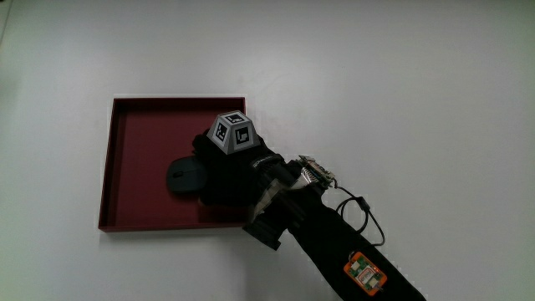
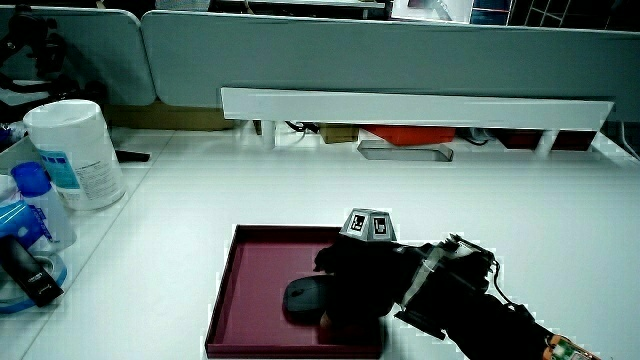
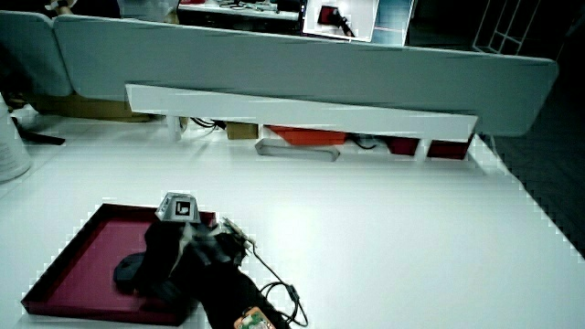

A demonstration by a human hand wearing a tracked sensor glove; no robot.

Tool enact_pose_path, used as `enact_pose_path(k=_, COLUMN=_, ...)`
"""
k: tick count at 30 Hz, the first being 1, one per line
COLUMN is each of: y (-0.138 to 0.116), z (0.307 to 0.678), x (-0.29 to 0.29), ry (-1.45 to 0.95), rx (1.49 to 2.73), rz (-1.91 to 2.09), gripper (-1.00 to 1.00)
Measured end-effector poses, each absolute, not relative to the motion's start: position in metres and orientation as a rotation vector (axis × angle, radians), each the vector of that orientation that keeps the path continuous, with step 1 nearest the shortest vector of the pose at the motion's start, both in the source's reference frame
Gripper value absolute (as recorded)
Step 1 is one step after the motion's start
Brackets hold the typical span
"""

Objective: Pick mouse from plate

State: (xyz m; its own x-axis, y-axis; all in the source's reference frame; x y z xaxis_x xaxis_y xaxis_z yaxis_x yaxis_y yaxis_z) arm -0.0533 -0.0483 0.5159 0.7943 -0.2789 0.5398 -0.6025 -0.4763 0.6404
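We note a square dark-red rimmed plate (image 1: 125, 167) | rounded matte black mouse (image 1: 184, 177) on it | black-gloved hand (image 1: 230, 171) over mouse, fingers wrapped on it.

The mouse (image 1: 185, 176) is dark and rounded, lying flat inside the plate (image 1: 134, 125), a square dark-red tray with a low raised rim. The side of the mouse nearest the hand (image 1: 230, 171) is hidden under its black glove.
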Motion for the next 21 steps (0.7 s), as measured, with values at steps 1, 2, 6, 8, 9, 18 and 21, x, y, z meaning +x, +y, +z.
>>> enact_pose_path(k=1, y=-0.0477, z=0.5126, x=-0.0536, ry=-0.670, rx=2.072, rz=0.485, gripper=0.33)
enact_pose_path(k=2, y=-0.0475, z=0.5149, x=-0.0538, ry=-0.634, rx=2.110, rz=0.450, gripper=0.38)
enact_pose_path(k=6, y=-0.0466, z=0.5138, x=-0.0551, ry=-0.665, rx=2.126, rz=0.461, gripper=0.57)
enact_pose_path(k=8, y=-0.0468, z=0.5143, x=-0.0551, ry=-0.665, rx=2.139, rz=0.469, gripper=0.67)
enact_pose_path(k=9, y=-0.0469, z=0.5127, x=-0.0550, ry=-0.663, rx=2.132, rz=0.478, gripper=0.71)
enact_pose_path(k=18, y=-0.0470, z=0.5120, x=-0.0530, ry=-0.689, rx=2.184, rz=0.509, gripper=1.00)
enact_pose_path(k=21, y=-0.0461, z=0.5108, x=-0.0537, ry=-0.711, rx=2.175, rz=0.515, gripper=1.00)
